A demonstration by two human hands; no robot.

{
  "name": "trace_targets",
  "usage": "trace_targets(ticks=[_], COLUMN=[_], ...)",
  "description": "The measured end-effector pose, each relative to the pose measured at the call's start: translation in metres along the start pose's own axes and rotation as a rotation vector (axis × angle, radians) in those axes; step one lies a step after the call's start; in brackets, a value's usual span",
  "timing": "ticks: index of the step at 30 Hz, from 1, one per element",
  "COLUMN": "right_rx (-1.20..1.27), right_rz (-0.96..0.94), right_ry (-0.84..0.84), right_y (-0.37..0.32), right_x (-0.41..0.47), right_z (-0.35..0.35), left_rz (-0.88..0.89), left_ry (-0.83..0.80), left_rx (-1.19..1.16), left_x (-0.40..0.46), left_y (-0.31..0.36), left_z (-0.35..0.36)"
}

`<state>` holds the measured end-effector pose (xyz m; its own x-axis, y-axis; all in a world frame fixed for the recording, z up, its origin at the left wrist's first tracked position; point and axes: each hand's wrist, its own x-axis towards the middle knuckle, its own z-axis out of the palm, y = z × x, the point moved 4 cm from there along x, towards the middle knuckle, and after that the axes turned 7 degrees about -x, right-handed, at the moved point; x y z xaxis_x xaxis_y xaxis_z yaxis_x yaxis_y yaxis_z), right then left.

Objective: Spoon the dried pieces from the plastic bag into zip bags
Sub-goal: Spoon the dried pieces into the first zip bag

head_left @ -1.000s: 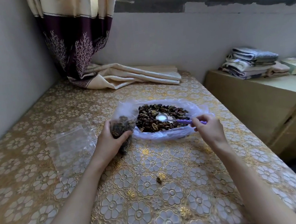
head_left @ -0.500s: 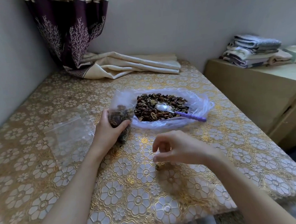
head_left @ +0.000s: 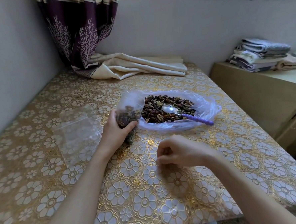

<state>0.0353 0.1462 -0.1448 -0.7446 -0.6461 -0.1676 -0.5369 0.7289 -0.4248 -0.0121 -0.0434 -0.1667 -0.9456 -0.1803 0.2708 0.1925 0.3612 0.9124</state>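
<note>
Left hand point(head_left: 116, 131) holds a crinkly zip bag point(head_left: 129, 113); right hand's point(head_left: 179, 153) curled, blurred grip unreadable

Floral table point(head_left: 114, 191): plastic bag point(head_left: 204, 108), empty zip bags point(head_left: 75, 133), folded cloth point(head_left: 141, 67)

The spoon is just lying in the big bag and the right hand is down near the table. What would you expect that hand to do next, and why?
Probably carry what it pinches to the zip bag. The right hand is curled just above the tablecloth, and something small and dark seems to sit between its fingertips, though blur makes that uncertain. The left hand holds the part-filled zip bag upright with its mouth open, beside the plastic bag where the spoon rests.
</note>
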Motion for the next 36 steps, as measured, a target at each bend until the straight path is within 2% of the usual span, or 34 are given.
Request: trace_targets(ticks=[2,6,7,9,15,19,22,26,28,31,33,36], right_rx=[0.192,0.493,0.535,0.546,0.434,0.469,0.479,0.246,0.075,-0.077,-0.084,-0.008], right_rz=[-0.026,-0.059,-0.066,-0.077,-0.051,-0.055,0.067,0.279,0.374,0.527,0.603,0.623], right_ry=[0.066,0.592,0.685,0.756,0.671,0.722,0.801,0.840,0.792,0.631,0.538,0.503], right_y=[0.000,0.007,0.007,0.001,-0.008,0.006,0.034,0.078,0.095,0.117,0.124,0.129], right_x=[0.005,0.024,0.030,0.047,0.081,0.068,0.044,0.006,-0.009,-0.024,-0.030,-0.033], right_z=[-0.017,-0.077,-0.089,-0.100,-0.091,-0.094,-0.097,-0.096,-0.093,-0.081,-0.071,-0.059], left_rz=[-0.001,0.003,0.001,-0.008,-0.020,-0.016,-0.015,-0.016,-0.016,-0.012,-0.014,-0.021], left_ry=[-0.004,-0.003,-0.005,-0.011,-0.016,-0.017,-0.027,-0.030,-0.022,-0.015,-0.015,-0.014], left_rx=[-0.008,0.003,0.004,0.002,-0.006,-0.004,-0.006,-0.012,-0.011,-0.002,-0.001,-0.001], left_x=[0.000,-0.001,-0.001,-0.002,0.000,0.000,0.000,0.000,0.000,0.000,0.000,0.000], left_y=[0.000,0.001,0.001,0.001,-0.001,-0.002,-0.003,-0.002,-0.002,-0.002,-0.002,-0.003], left_z=[0.000,-0.001,-0.001,0.000,0.000,0.000,0.000,0.001,0.001,0.001,0.001,0.001])
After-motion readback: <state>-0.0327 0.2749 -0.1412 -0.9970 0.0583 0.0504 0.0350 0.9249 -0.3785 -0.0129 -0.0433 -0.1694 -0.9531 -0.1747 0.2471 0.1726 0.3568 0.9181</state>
